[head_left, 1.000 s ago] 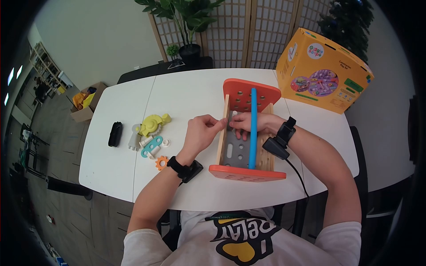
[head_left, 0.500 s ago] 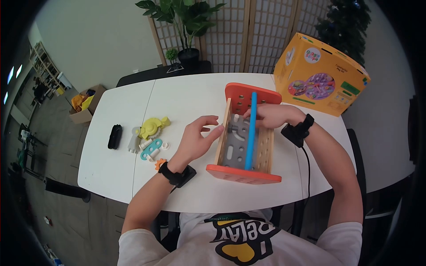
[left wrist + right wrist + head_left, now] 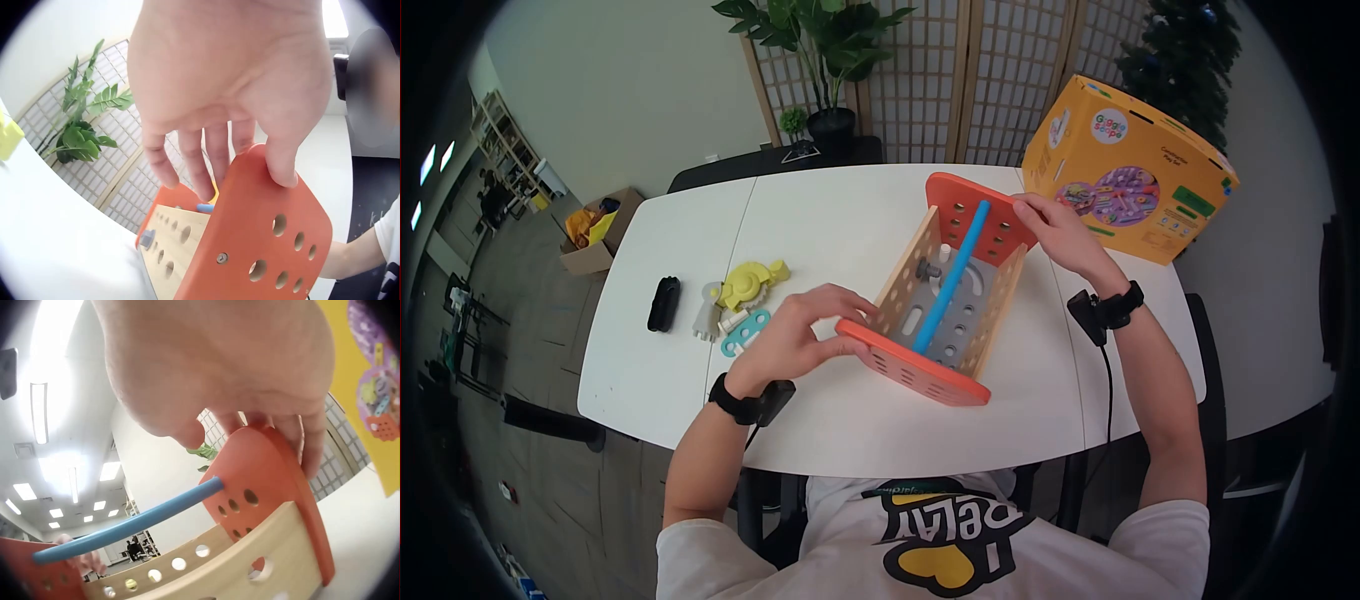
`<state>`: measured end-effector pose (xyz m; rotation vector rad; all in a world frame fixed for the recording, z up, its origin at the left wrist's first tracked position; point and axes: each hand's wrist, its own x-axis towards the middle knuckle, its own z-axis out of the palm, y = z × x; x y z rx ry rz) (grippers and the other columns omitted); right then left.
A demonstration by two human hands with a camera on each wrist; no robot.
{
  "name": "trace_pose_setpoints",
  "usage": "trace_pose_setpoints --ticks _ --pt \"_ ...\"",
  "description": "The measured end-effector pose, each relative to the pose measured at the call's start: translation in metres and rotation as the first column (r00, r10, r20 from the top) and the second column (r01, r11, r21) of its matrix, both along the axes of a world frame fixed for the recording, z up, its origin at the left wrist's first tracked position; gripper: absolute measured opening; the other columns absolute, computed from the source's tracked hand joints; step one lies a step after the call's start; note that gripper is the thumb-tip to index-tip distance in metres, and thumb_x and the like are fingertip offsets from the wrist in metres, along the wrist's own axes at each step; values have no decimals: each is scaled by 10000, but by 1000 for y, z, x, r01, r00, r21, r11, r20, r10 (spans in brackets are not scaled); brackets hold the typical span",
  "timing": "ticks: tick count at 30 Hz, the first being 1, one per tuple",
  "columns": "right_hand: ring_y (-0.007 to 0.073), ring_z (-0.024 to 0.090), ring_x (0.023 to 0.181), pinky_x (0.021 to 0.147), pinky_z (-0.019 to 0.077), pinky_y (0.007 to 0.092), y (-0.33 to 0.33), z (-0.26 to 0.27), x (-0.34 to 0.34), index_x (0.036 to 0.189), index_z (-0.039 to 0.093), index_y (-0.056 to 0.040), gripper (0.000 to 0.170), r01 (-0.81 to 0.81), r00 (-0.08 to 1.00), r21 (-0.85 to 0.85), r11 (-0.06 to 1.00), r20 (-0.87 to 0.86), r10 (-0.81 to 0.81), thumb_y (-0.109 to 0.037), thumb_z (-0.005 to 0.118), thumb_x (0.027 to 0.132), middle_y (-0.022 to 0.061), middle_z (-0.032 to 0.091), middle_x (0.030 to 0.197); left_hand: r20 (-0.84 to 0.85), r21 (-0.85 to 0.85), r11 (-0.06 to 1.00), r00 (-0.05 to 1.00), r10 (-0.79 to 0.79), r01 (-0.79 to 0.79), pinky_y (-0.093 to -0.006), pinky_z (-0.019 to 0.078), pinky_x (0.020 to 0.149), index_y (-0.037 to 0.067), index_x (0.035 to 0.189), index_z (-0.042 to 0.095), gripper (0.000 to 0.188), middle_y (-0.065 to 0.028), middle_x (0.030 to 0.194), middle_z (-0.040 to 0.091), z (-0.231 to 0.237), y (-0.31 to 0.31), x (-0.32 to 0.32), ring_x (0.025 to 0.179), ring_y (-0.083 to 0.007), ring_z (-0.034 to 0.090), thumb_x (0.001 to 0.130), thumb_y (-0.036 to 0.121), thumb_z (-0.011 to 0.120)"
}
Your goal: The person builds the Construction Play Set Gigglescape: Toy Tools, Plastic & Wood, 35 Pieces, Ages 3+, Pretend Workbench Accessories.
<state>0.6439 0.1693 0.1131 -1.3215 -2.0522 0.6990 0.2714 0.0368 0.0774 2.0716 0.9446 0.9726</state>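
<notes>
A toy toolbox stands at an angle on the white table, with a near orange end panel (image 3: 915, 368), a far orange end panel (image 3: 965, 205), holed wooden sides (image 3: 912, 258) and a blue rod handle (image 3: 952, 280). My left hand (image 3: 800, 330) grips the near panel's left corner, thumb on its outer face and fingers over the top edge. With my right hand (image 3: 1065, 235) I hold the far panel's right corner, fingers behind it. A grey bolt (image 3: 928, 270) sits in the left wooden side; its grey end (image 3: 147, 239) pokes out in the left wrist view. A white peg (image 3: 945, 252) stands inside.
Left of the toolbox lie a yellow-green toy piece (image 3: 750, 285), a grey toy piece (image 3: 707, 312) and a teal holed strip (image 3: 745, 332). A black case (image 3: 663, 304) is farther left. The yellow product box (image 3: 1130, 170) stands at the back right, close to my right hand.
My right hand has come out of the toolbox to its far end panel. My left hand has moved from the wooden side to the near panel. The toolbox has turned clockwise.
</notes>
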Motion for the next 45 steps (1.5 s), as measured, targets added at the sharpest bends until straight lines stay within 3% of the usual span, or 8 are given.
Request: trace_pose_setpoints --ticks 7,10,13,16,25,34,41,45 --pt "195 645 914 871 504 336 -6 -6 15 1222 651 10 476 -16 995 -131 991 -96 3 -402 457 1085 108 690 1038 -100 -296 792 842 530 -534 -338 561 828 -10 1124 688 418 -105 1065 729 -28 23 -32 1009 -207 710 1013 392 654" --pt "199 641 1018 922 500 348 -6 -3 14 1280 636 -24 507 -96 962 -449 889 -270 -32 -442 412 1102 78 678 1138 -139 -450 742 860 491 -497 -329 587 758 -51 1151 670 580 -136 1074 721 -37 28 -34 925 -207 738 1058 501 518" --pt "253 613 1193 1005 493 395 6 -17 11 1425 552 -69 618 -79 981 -625 777 -187 -51 -552 369 1086 124 617 1340 -136 -567 662 848 512 -491 -342 606 762 -77 1167 661 723 -154 1056 723 -28 28 -22 855 -223 747 1065 590 402" --pt "266 698 1023 912 564 368 9 -34 -2 1366 577 -4 753 -99 964 -648 755 -250 -88 -622 263 1071 189 635 1271 -55 -641 626 841 539 -443 -363 615 795 -68 1150 677 804 -170 1010 726 -32 34 -19 894 -237 743 1063 639 303" --pt "244 600 1181 1041 476 450 -10 -29 -10 1456 497 -82 795 -175 912 -614 770 -396 -109 -694 197 1047 168 602 1294 -23 -516 736 866 500 -438 -375 526 972 -43 1134 665 725 -140 1092 701 -15 40 -18 953 -205 670 1086 587 310" --pt "184 531 1276 1093 410 411 -38 20 -7 1503 459 -92 675 -340 652 -345 875 -757 -45 -572 204 1103 76 562 1378 463 -374 902 799 383 -216 -351 366 1139 58 1389 503 524 -83 1323 581 17 32 -1 1327 -185 506 1118 469 323" --pt "186 441 1400 1155 376 392 -38 -25 8 1617 208 -86 675 -382 623 -206 901 -777 87 -322 538 1078 69 425 1550 434 -334 924 840 326 -186 -379 364 1132 83 1405 429 409 -52 1370 536 15 25 9 1320 -151 472 1101 355 465" --pt "205 423 1422 1161 374 392 -47 -51 11 1614 196 -75 702 -364 620 -198 910 -781 79 -314 563 1066 79 410 1567 410 -294 948 881 237 -118 -385 376 1139 62 1425 410 388 -86 1390 538 -2 25 3 1327 -169 479 1094 243 499"
